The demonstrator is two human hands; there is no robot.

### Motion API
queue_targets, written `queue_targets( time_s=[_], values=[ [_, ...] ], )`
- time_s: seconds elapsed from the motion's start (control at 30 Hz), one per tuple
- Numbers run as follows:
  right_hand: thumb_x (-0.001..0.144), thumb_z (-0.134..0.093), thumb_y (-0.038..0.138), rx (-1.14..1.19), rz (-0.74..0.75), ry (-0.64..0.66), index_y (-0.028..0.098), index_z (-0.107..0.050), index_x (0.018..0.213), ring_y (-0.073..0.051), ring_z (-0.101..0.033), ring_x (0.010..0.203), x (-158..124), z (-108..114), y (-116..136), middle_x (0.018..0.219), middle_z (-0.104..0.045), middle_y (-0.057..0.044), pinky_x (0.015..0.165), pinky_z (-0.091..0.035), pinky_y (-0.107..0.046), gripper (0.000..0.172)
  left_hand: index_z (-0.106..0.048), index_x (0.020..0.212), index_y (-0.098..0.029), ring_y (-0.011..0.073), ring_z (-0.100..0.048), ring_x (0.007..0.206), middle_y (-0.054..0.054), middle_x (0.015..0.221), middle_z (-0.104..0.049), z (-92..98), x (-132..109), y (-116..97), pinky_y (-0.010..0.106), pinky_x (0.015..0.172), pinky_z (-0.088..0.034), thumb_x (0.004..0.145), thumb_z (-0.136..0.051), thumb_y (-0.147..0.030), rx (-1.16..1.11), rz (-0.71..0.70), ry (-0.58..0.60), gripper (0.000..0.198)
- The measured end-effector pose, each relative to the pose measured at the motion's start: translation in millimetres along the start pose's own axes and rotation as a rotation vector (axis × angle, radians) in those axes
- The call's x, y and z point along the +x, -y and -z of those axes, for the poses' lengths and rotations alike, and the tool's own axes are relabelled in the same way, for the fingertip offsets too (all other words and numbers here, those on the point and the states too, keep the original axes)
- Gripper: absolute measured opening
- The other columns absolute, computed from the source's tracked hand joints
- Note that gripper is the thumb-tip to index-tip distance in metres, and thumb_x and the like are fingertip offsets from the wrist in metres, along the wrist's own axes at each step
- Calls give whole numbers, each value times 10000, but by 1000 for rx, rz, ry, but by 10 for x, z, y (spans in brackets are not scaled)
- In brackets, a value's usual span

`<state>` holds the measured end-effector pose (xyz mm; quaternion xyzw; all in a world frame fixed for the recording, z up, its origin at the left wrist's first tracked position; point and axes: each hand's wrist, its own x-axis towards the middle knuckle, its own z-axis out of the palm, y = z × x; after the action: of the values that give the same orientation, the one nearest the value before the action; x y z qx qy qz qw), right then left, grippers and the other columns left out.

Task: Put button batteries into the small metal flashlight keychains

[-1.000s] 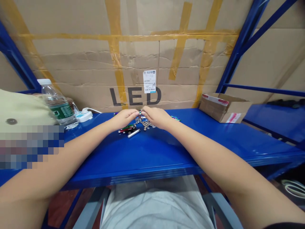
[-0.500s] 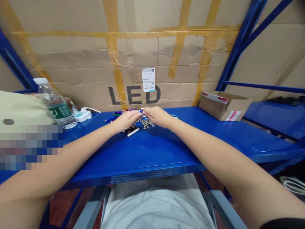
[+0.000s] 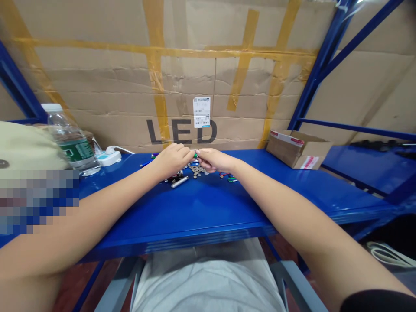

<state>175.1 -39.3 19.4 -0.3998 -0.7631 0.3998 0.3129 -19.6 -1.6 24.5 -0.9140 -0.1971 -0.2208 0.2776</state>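
Observation:
My left hand [image 3: 173, 159] and my right hand [image 3: 216, 160] meet above the middle of the table, both with fingers closed. Between their fingertips shows a small green tube [image 3: 195, 155], mostly covered by the fingers. Small round silver discs like button cells [image 3: 196, 169] lie loose beneath the hands. Nearer to me a silver metal tube [image 3: 180, 182] rests on the table, beside dark small parts [image 3: 171, 178] partly behind my left wrist. Blue tubes [image 3: 146, 164] lie left of the left hand. A green clip like a carabiner [image 3: 232, 178] lies beside my right wrist.
The blue metal table [image 3: 208, 208] runs across in front of me. At its left stand a water bottle [image 3: 76, 147] and a white power strip [image 3: 109, 158]. An open cardboard box [image 3: 294, 149] sits at the right. A large taped cardboard panel [image 3: 123, 99] closes off the back.
My left hand has turned more palm-down, and its back now faces me. A green tube now shows between the fingertips. The view has shifted slightly.

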Motion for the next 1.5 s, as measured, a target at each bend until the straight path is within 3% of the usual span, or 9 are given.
queue_targets(
  time_s=[0.07, 0.17, 0.3, 0.6, 0.8, 1.0, 1.13, 1.27, 1.5],
  values=[
    [1007, -227, 420, -108, 8, -64, 216, -386, 727, -95, -311, 431, -7, 27, 20, 518, -380, 62, 462, -311, -229, 380, -613, 892, -139, 228, -578, 807, 105, 828, -641, 19, 28, -22, 337, 738, -426, 985, -330, -365, -194, 100, 11, 374],
    [993, -292, 429, -504, 178, -237, 192, -461, 728, -121, -455, 595, -34, 65, 61, 648, -529, -5, 592, -350, -244, 394, -590, 878, -156, 190, -573, 756, 57, 807, -631, 45, 34, -39, 294, 696, -429, 972, -310, -410, -584, 289, 58, 390],
    [979, -356, 356, -853, 304, -256, 167, -580, 811, -148, -511, 746, -36, 66, 55, 801, -619, -48, 689, -318, -258, 338, -514, 755, -167, 129, -444, 546, -10, 619, -501, 45, -27, -31, 248, 540, -356, 931, -320, -560, -876, 413, 202, 472],
    [992, -302, 411, -417, 148, -285, 182, -433, 604, -106, -460, 600, 51, -81, 8, 586, -477, 21, 631, -350, -234, 469, -633, 947, -160, 247, -620, 875, 101, 935, -697, 67, -17, -100, 329, 770, -441, 929, -301, -450, -524, 338, 60, 442],
    [987, -299, 428, -489, 94, -202, 180, -469, 647, -99, -464, 547, -29, 46, 112, 580, -504, 18, 595, -371, -240, 454, -633, 977, -165, 249, -637, 885, 99, 962, -707, 44, 2, -101, 338, 770, -458, 949, -290, -465, -535, 346, 109, 456],
    [739, -683, 483, -943, -474, 188, 169, -623, 654, -139, -528, 522, -299, 428, 345, 592, -599, -13, 546, -391, -283, 331, -637, 967, -170, 248, -626, 882, 94, 949, -691, -4, -28, -71, 344, 788, -460, 959, -303, -463, -501, 299, 174, 444],
    [642, -780, 366, -1093, -713, 278, 158, -655, 633, -163, -562, 558, -348, 533, 367, 560, -581, 0, 569, -420, -298, 243, -638, 985, -176, 255, -623, 917, 101, 992, -688, -12, -50, -30, 349, 795, -459, 957, -300, -473, -472, 300, 205, 451],
    [655, -770, 308, -1051, -755, 325, 145, -668, 611, -156, -554, 548, -303, 538, 270, 563, -585, -6, 593, -438, -311, 197, -640, 994, -177, 252, -625, 900, 103, 972, -688, -20, -62, -16, 339, 784, -463, 954, -297, -475, -429, 281, 213, 456],
    [602, -778, 317, -977, -656, 295, 145, -646, 601, -107, -503, 476, -296, 532, 216, 537, -569, 23, 519, -430, -263, 217, -644, 992, -175, 253, -623, 896, 107, 979, -690, -32, -71, -37, 348, 794, -467, 947, -305, -467, -409, 247, 254, 450]
  ],
)
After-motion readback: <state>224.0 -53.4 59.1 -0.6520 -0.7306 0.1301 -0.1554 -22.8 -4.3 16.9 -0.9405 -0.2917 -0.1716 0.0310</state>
